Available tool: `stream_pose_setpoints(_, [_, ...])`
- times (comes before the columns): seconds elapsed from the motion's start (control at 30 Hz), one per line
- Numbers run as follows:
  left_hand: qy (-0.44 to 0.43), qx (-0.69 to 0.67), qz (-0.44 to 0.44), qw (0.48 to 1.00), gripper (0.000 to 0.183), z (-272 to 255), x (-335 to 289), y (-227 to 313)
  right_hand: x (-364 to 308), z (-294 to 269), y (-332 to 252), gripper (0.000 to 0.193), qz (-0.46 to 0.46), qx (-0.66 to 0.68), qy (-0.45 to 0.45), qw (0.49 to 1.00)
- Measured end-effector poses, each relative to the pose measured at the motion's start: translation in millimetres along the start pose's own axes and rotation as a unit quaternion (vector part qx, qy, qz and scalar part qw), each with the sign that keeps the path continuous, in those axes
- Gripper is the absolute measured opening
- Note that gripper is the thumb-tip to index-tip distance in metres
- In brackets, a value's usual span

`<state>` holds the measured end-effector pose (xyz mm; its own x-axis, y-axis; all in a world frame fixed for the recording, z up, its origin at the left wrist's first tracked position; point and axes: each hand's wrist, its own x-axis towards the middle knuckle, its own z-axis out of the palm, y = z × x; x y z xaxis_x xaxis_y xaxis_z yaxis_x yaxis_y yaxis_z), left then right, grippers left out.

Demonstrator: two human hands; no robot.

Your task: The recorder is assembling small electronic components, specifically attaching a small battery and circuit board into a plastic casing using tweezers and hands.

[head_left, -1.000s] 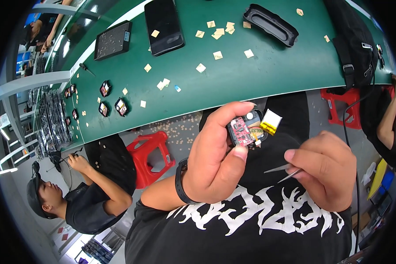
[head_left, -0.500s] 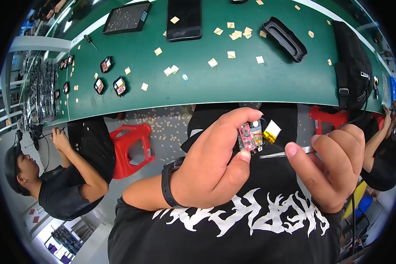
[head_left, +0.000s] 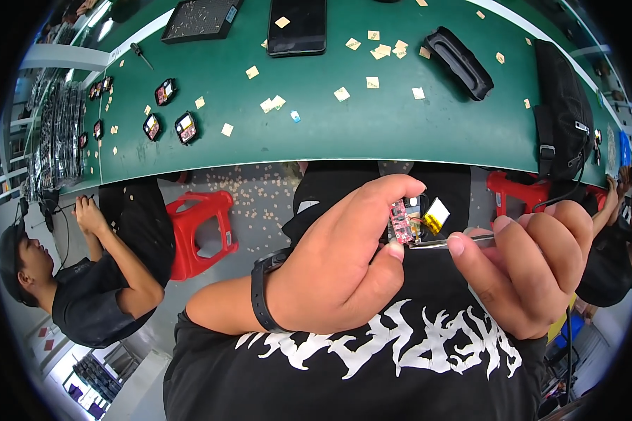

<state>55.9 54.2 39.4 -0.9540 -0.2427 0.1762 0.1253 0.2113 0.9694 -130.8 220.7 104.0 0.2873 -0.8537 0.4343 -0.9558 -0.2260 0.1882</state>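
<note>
Between the thumb and fingers of my left hand (head_left: 344, 259) is a small electronic device (head_left: 402, 220) with a red circuit board showing. A silver and yellow battery pack (head_left: 437, 215) sticks out at its right side, joined by thin wires. My right hand (head_left: 527, 270) is closed on a pair of metal tweezers (head_left: 439, 244). The tweezers' tips touch or nearly touch the lower edge of the device, close to my left thumb; exact contact is too small to tell.
On the green table (head_left: 316, 133) lie several similar open devices (head_left: 187, 128), scattered paper squares (head_left: 341, 94), a phone (head_left: 297, 28), a black tray (head_left: 201, 21), a black case (head_left: 459, 63), a screwdriver (head_left: 142, 56) and a black bag (head_left: 562, 105). A co-worker (head_left: 98, 266) sits at left beside a red stool (head_left: 201, 235).
The tweezers' tips have moved left and slightly up to the device's lower edge. My left hand with the device has shifted slightly right, and the view has moved a little.
</note>
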Motion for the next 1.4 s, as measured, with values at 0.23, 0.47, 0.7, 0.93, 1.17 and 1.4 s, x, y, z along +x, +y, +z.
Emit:
stream_pose_setpoints(0.23, [-0.005, 0.008, -0.025, 1.0, 0.047, -1, 1, 4, 0, 1, 3, 0.039, -0.016, 0.008, -0.007, 1.0])
stream_pose_setpoints(0.47, [0.022, 0.013, -0.008, 1.0, 0.047, 4, 0, -1, 0, 0, -8, 0.047, 0.053, 0.074, -0.025, 0.996])
stream_pose_setpoints(0.7, [0.014, -0.009, -0.024, 1.0, 0.05, 4, -4, -3, -2, 3, -22, 0.043, 0.097, 0.081, -0.01, 0.992])
stream_pose_setpoints(0.93, [0.034, -0.022, -0.049, 0.998, 0.051, 7, -3, 1, 3, -2, -33, 0.046, 0.1, 0.038, -0.028, 0.994])
stream_pose_setpoints(1.17, [0.034, -0.085, -0.11, 0.99, 0.051, 8, -3, 6, 3, 1, -45, 0.031, 0.114, 0.005, -0.036, 0.993])
stream_pose_setpoints(1.4, [-0.03, -0.23, -0.205, 0.951, 0.053, 0, 2, 11, 6, -1, -26, 0.047, 0.137, 0.153, -0.053, 0.977])
